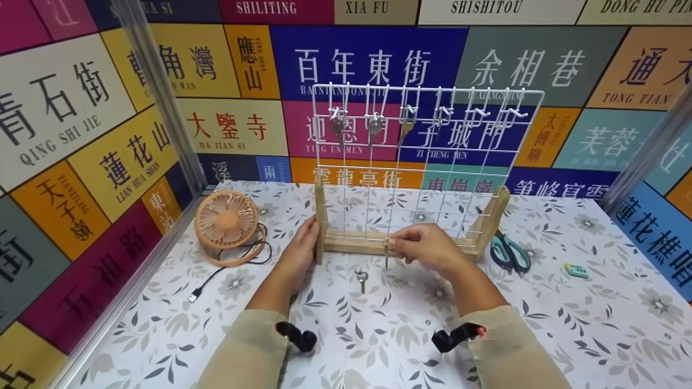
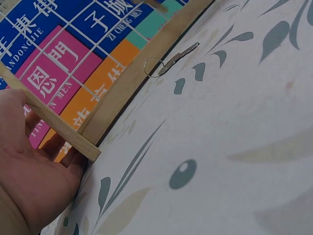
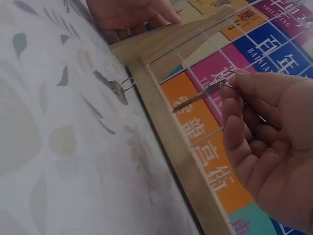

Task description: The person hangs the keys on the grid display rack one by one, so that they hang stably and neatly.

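My right hand (image 1: 430, 246) pinches a key ring between thumb and fingertips, its key (image 3: 203, 95) hanging in front of the lower grid. A second key (image 1: 363, 281), with a ring of its own, lies on the cloth before the rack. The white wire rack (image 1: 508, 166) stands upright in a wooden frame. At its left end, my left hand (image 1: 300, 254) holds the wooden side post (image 2: 63, 129), with fingers partly hidden behind the wood. Along the upper grid, keys (image 1: 374, 127) hang from the left hooks, while the hooks at the right (image 1: 512, 114) carry none.
An orange fan (image 1: 226, 219) with a black USB cable (image 1: 216, 278) stands left of the rack. Teal-handled scissors (image 1: 510, 254) lie by the right post, and a small green-and-white object (image 1: 577, 270) lies farther right. Sign-printed walls surround the flower-patterned tablecloth (image 1: 378, 346).
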Motion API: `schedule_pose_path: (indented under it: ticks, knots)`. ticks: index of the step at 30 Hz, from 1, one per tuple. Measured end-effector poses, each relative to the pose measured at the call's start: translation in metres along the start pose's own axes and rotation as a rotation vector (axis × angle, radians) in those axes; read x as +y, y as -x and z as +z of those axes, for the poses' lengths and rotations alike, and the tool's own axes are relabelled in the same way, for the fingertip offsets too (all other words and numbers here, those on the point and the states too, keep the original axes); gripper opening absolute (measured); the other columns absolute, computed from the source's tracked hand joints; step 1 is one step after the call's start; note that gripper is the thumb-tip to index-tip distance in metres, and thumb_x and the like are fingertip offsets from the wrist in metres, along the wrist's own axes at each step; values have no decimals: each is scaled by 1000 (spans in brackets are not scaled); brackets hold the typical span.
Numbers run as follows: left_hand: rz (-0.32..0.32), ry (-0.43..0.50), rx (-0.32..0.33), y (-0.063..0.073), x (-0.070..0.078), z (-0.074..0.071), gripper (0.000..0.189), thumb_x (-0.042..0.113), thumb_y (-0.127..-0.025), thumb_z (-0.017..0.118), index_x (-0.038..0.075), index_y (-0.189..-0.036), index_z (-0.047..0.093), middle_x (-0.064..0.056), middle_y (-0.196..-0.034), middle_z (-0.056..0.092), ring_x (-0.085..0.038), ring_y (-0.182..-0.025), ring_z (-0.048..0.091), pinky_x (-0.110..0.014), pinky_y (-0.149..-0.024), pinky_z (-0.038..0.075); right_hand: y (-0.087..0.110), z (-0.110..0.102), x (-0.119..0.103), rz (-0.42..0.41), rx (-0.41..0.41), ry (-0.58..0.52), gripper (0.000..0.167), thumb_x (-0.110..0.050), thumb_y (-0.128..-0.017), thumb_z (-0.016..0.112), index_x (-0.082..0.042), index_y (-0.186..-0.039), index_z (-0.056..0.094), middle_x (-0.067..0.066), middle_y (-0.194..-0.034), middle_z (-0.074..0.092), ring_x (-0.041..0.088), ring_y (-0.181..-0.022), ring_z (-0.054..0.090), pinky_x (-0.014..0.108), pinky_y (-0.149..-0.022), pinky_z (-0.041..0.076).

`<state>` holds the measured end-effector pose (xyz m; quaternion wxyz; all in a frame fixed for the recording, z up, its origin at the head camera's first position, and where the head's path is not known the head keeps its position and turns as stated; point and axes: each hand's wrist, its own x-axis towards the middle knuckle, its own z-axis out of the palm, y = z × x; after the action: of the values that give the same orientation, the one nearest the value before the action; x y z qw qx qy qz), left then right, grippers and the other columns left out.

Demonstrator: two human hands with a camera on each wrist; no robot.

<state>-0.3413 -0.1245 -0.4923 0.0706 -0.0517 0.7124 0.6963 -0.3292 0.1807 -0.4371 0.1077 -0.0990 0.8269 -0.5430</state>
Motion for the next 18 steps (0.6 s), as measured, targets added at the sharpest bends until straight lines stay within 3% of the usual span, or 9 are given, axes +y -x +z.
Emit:
schedule_pose_path:
  ticks: [5,10,18]
  knots:
    - [-18,-19,11,-1,2,0,59,72,-105,46,54,-161,37,6,-178,30,-26,-168,19,-56,-138,10,7,-10,-17,11,19,-115,28,-28,-100,78,-4,-115,79,-2,-90,77,14,-80,69,28,-80,64]
    - [-15,-31,5,-1,0,0,62,73,-105,45,53,-163,36,4,-178,28,-28,-168,18,-58,-137,10,18,-22,-36,-30,50,-175,28,-28,-101,78,-2,-114,78,1,-93,78,16,-82,69,27,-79,63]
    - [-4,-32,3,-3,0,-1,68,75,-103,46,50,-165,34,3,-179,26,-28,-169,16,-57,-138,9,38,-51,-76,-82,115,-175,32,-32,-99,80,-3,-114,78,1,-94,78,15,-84,71,27,-81,65]
